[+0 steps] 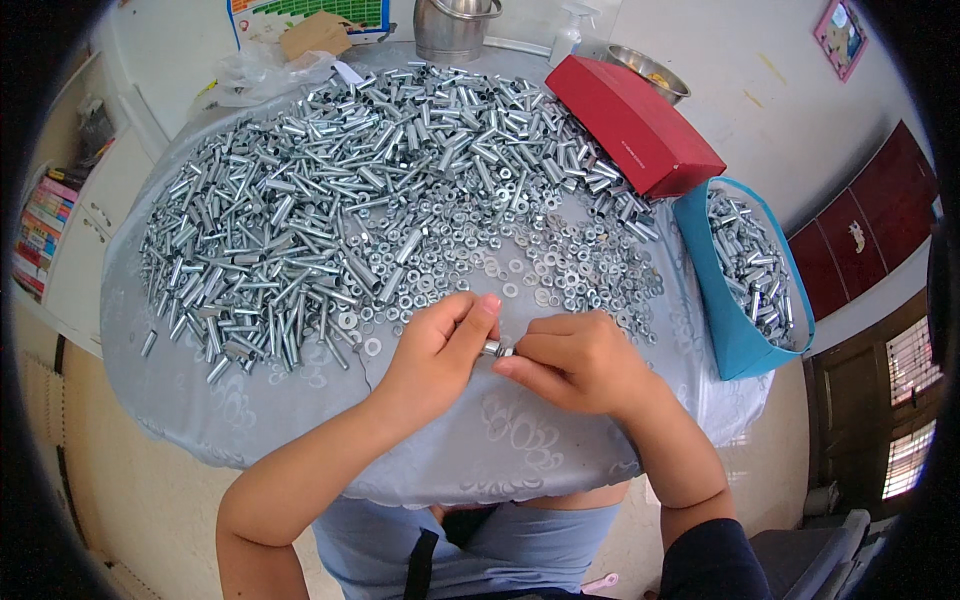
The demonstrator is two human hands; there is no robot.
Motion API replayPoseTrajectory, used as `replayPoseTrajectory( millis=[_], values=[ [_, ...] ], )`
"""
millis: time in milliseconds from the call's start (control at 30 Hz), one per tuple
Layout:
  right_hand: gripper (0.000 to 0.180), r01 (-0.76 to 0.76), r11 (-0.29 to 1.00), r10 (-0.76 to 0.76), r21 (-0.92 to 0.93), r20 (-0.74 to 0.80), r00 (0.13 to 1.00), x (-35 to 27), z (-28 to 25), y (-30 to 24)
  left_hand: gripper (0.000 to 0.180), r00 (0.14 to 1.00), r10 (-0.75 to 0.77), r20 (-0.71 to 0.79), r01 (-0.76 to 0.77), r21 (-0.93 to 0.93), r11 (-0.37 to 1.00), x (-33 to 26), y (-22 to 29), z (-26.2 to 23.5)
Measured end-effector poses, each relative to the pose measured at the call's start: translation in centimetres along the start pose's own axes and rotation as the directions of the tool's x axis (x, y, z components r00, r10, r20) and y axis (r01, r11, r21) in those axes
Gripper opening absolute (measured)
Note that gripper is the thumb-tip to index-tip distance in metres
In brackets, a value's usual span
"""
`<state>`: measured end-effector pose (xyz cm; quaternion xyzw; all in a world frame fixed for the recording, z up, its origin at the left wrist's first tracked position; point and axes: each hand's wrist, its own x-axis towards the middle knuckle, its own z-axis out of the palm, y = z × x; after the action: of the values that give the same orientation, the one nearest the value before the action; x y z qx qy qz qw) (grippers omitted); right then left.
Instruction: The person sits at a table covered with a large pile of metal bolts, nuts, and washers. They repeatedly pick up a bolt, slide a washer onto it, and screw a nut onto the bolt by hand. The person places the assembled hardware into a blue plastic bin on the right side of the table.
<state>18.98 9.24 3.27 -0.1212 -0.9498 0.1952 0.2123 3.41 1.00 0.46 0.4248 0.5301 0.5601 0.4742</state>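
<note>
Over the near part of the table, my left hand [432, 350] is closed around a metal sleeve anchor bolt [493, 348]. Only a short silvery piece of it shows between my hands, with a nut-like end toward the right. The fingertips of my right hand [585, 362] pinch that end; they partly cover it, so its exact parts are hard to make out. Just beyond my hands lie many loose nuts and washers [512, 290]. A large heap of metal sleeves and bolts [290, 210] spreads across the far and left side.
A blue fabric bin [712, 290] filled with similar metal pieces stands at the right edge. Behind it a red box [640, 125] leans over the heap. A metal pail [450, 35], a spray bottle [567, 40], a steel bowl [665, 72] and a plastic bag [262, 75] sit at the back.
</note>
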Motion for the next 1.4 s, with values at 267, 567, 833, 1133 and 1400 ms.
replayPoseTrajectory(
  millis=[267,567,833,1133,1400],
  values=[
    [0.024,0.001,0.999,0.001,0.044,-0.027,1.0,0.1,0.6,0.3,0.033,0.999,-0.026,0.022,0.026,-0.011,1.0,0.0,0.0,-0.1],
    [0.021,0.036,0.999,-0.035,-0.015,0.027,0.999,0.0,0.5,0.6,0.033,0.999,-0.019,0.026,0.019,-0.012,1.0,-0.1,-0.1,-0.2],
    [0.023,-0.013,1.0,0.013,0.013,0.001,1.0,-0.1,0.6,0.3,0.033,0.999,-0.02,0.028,0.021,-0.041,0.999,-0.1,-0.1,-0.3],
    [0.022,-0.014,1.0,0.012,0.016,0.085,0.996,-0.2,0.6,0.6,0.034,0.999,-0.026,0.018,0.026,-0.019,0.999,0.0,-0.2,-0.2],
    [0.021,-0.065,0.995,0.063,0.08,0.023,0.998,0.2,0.9,-0.1,0.03,1.0,-0.024,0.011,0.024,-0.04,0.999,-0.2,-0.2,-0.1]
  ],
)
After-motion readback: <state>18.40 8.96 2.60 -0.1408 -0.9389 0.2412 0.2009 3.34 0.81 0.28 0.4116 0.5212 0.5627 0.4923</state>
